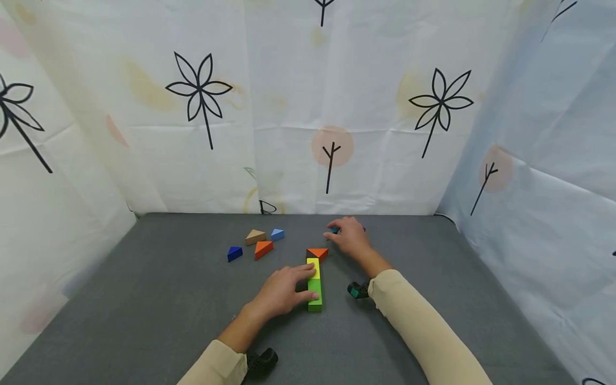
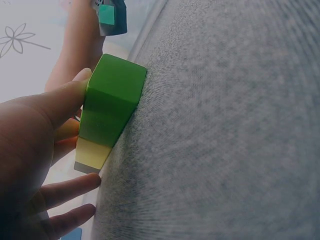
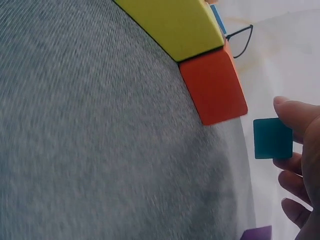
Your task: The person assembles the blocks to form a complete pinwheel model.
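Observation:
A green block and a yellow block lie end to end in a line, and an orange triangular block touches the yellow one's far end. My left hand rests on this row, its thumb on the green block and its fingers stretched over the yellow one. In the left wrist view the thumb presses the green side while the other fingers extend loosely. Farther off to the right, my right hand pinches a teal block between thumb and fingers, with its square face showing in the right wrist view.
Left of the row sit several triangular blocks: dark blue, orange, tan and light blue. A purple block shows below the right hand. Printed cloth walls the grey table at the back and sides.

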Motion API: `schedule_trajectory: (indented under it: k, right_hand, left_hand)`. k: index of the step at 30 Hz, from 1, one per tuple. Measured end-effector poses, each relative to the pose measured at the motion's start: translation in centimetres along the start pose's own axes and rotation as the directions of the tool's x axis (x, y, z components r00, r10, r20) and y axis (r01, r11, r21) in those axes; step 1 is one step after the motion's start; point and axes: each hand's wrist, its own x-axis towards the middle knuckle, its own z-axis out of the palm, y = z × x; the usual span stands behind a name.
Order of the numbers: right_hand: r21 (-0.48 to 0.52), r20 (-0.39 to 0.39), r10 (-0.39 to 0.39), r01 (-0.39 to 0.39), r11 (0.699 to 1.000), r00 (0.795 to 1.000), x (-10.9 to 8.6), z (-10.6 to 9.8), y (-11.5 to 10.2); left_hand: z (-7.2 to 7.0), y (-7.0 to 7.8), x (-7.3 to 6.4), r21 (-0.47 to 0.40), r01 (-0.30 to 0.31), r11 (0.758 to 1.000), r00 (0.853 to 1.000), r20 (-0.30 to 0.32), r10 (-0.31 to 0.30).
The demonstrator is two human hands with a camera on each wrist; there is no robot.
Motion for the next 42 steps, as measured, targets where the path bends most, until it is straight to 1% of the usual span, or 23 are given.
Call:
schedule_trajectory:
  k: [5, 13, 20, 24, 27, 31, 36, 39, 42]
  right_hand:
    - [0.003, 0.021, -0.009, 0.009, 1.0, 1.0, 0.3, 0.6, -0.3]
    - [-0.014, 0.031, -0.009, 0.009, 1.0, 0.999, 0.6, 1.5, -1.0]
    - [-0.039, 0.065, 0.023, -0.021, 0.999, 0.998, 0.5, 1.9, -1.7]
    - [-0.047, 0.074, 0.024, -0.021, 0.999, 0.997, 0.6, 2.1, -1.9]
    - [-0.004, 0.06, 0.021, -0.021, 1.0, 0.998, 0.6, 2.0, -1.8]
    - [0.097, 0.043, 0.026, -0.03, 0.995, 0.999, 0.5, 1.8, -1.4]
    - [0.201, 0.072, 0.039, -0.053, 0.978, 0.997, 0.3, 1.8, -1.0]
    - [0.231, 0.087, 0.047, -0.066, 0.971, 0.995, 0.3, 1.9, -0.8]
    - [0.238, 0.088, 0.05, -0.069, 0.969, 0.995, 0.3, 1.9, -0.8]
  left_hand:
    - [0.0, 0.0, -0.1, -0.009, -0.004, 1.0, 1.0, 0.004, 0.004]
    - [-0.1, 0.1, 0.0, -0.005, 0.005, 1.0, 1.0, 0.007, -0.005]
    - [-0.1, 0.1, -0.1, -0.002, 0.005, 1.0, 1.0, 0.003, -0.005]
    - [-0.2, 0.1, -0.1, -0.004, 0.009, 1.0, 1.0, 0.003, -0.009]
    - [-0.2, 0.2, -0.2, -0.002, 0.009, 1.0, 1.0, 0.004, -0.009]
    - [-0.3, 0.3, -0.2, 0.001, 0.005, 1.0, 1.0, 0.003, -0.005]
    - [-0.3, 0.3, -0.1, -0.002, 0.01, 1.0, 1.0, 0.009, -0.01]
    - [-0.3, 0.2, -0.1, -0.004, 0.011, 1.0, 1.0, 0.012, -0.011]
    - [-0.2, 0.2, -0.1, -0.003, 0.011, 1.0, 1.0, 0.013, -0.01]
